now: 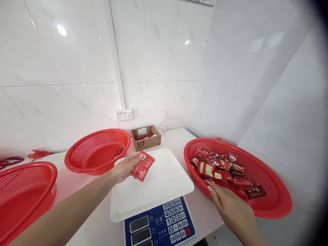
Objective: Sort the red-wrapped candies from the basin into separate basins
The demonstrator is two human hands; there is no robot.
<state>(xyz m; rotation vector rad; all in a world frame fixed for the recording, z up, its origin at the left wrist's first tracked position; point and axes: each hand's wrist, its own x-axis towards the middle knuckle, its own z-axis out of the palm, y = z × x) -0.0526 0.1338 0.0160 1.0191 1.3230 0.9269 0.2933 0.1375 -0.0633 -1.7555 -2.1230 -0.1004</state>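
The packet [145, 167] was over the scale's pan [164, 194], pinched by one edge between my left thumb and fingers; I couldn't tell whether it touched the pan or whether another lay beneath it. That edge grip probably kept my left hand [126, 166] off most of its face. Reckoning from the packet, with twelve toward the wall, the scale's panel [159, 225] lay at five to six, turned to me, likely so I could read it. At three sat the right basket [273, 191], with a heap of mostly red packs [225, 165]; my right hand [229, 206] was at its near rim, perhaps to steady it, though I couldn't tell if my fingers were closed. The small carton [151, 142] stood at twelve, just behind the pan, with a clear bottle [163, 124] at one. The middle basket [89, 155] was at ten, a few packs inside, and the left basket [25, 194] at eight, partly behind my left forearm. The carton stood between pan and wall; the right basket crowded the pan's right side.
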